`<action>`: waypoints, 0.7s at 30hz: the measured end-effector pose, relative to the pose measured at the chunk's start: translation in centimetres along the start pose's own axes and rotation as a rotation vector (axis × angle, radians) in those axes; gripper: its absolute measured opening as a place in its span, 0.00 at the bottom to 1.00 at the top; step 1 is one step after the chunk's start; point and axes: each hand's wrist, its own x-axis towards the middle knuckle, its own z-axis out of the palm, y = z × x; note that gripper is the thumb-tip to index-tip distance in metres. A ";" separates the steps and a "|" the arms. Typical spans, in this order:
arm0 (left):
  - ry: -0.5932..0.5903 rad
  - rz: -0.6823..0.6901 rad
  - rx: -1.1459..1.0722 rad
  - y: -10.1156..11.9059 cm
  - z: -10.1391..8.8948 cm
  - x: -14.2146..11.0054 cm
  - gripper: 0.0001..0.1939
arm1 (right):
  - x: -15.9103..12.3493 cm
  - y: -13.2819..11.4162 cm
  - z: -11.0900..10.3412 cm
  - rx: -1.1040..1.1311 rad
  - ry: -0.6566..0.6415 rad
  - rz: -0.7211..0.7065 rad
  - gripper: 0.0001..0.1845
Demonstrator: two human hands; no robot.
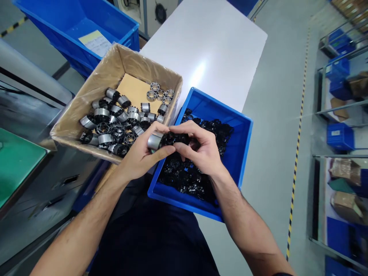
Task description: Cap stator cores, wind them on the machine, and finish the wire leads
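My left hand is closed around a small silver metal ring, held over the near-left corner of a blue bin. My right hand pinches a black plastic part and presses it against the ring's open end. Both hands meet above the bin, which is full of loose black plastic parts. To the left stands a cardboard box lined with clear plastic, holding several assembled silver-and-black pieces and a few bare silver rings.
A white table lies behind the bin and box. A large blue crate with a paper sheet stands at back left. A green-topped surface is at left. Shelves with blue bins line the right, past a yellow-black floor stripe.
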 end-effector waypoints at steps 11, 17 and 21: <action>-0.039 -0.046 -0.198 0.3 0.6 -0.5 0.27 | -0.2 0.1 0.5 -0.119 0.147 -0.125 0.06; 0.070 -0.156 -0.266 0.0 0.8 -1.1 0.28 | 1.4 -0.3 2.0 -0.197 0.110 -0.206 0.09; 0.104 -0.195 -0.222 0.1 0.7 -1.0 0.29 | 1.5 0.1 3.0 -0.219 0.145 -0.225 0.06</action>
